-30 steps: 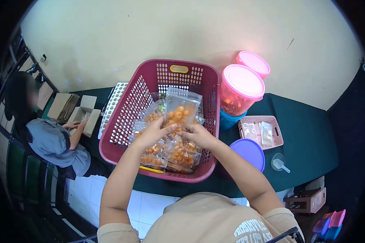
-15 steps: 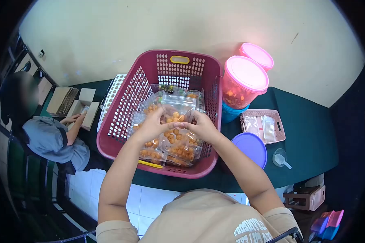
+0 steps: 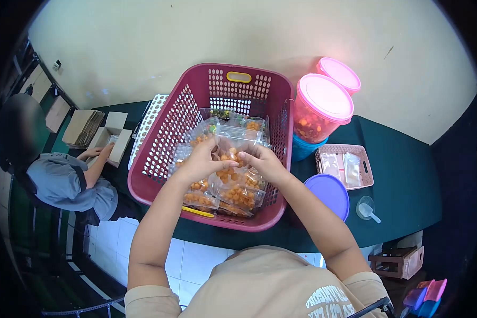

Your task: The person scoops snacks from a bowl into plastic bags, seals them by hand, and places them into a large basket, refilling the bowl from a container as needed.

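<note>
A clear zip-top plastic bag (image 3: pixel 233 143) with round orange snacks inside is held between my two hands, above a large maroon laundry basket (image 3: pixel 161 119). My left hand (image 3: pixel 204 161) grips the bag's left side, thumb across its front. On the other side my right hand (image 3: pixel 262 163) pinches the bag, fingers and thumb on its right edge. Beneath them, several filled snack bags (image 3: pixel 240 196) lie in the basket, some with orange pieces and some with green ones at the back. The lower part of the held bag blends with those below it.
To the right stand pink-lidded tubs (image 3: pixel 323 100), a purple lid (image 3: pixel 327 197), a pink tray (image 3: pixel 370 172) of plastic bags and a small cup (image 3: pixel 364 206) with a scoop. At left, another person (image 3: pixel 63 172) has hands at an open cardboard box (image 3: pixel 116 122).
My right thumb has come away from my left thumb and risen along the bag, so my thumbs are now apart. The bag stays in both hands above the basket.
</note>
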The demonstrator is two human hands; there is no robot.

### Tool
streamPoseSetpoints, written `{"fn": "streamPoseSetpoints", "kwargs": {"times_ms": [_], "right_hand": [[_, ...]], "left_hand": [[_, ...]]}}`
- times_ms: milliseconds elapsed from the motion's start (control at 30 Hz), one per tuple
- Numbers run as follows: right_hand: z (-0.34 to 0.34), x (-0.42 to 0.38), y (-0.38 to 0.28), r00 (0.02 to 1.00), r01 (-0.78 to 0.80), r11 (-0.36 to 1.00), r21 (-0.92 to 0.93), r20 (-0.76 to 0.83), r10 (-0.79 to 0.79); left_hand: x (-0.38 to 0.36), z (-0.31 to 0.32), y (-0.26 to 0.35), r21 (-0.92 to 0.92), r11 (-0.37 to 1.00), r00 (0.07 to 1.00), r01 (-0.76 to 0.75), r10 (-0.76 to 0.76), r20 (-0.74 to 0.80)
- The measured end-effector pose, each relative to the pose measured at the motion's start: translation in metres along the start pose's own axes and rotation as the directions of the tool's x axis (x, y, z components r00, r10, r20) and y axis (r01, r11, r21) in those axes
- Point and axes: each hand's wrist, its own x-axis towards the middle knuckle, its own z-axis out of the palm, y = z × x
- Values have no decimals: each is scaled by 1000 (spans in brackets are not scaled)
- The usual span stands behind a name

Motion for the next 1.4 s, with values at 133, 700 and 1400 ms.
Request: {"fn": "streamPoseSetpoints", "kwargs": {"times_ms": [133, 700, 1400], "right_hand": [[-2, -1, -4, 999, -31, 999, -29, 28, 31], [-1, -2, -2, 994, -97, 974, -206, -75, 83], [0, -3, -7, 987, -85, 981, -174, -147, 59]], "left_hand": [[3, 5, -4, -247, 968, 999, 39, -32, 31], [3, 3, -6, -300, 953, 998, 52, -42, 39], [4, -1, -7, -210, 970, 991, 124, -109, 83]]}}
